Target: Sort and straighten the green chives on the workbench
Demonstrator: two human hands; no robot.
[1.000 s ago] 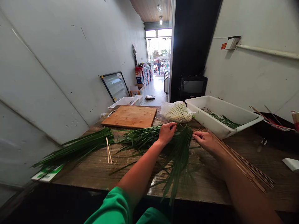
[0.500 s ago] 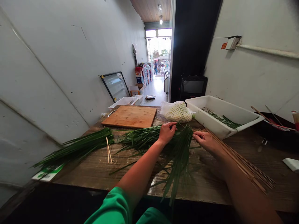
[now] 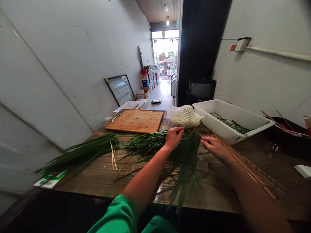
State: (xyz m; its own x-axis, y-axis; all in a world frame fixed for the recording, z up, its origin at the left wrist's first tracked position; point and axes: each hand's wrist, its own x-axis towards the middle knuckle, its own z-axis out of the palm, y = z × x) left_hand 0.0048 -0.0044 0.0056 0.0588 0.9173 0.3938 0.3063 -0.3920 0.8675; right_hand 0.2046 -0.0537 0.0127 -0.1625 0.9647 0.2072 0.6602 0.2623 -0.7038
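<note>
Head view: green leaf bundle [image 3: 190, 158] on the table [image 3: 218, 184], left hand [image 3: 174, 137] pinching an apparent thin stick, right hand [image 3: 211, 144] pinching the bundle's edge. Seemingly partway: 1 gathered bundle [image 3: 89, 150] lies leftward, loose leaves [image 3: 145, 142] look unsorted.

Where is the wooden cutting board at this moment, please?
In the head view, the cutting board lies left of centre on the table, beyond the green leaves, left of the netted bundle.
</note>
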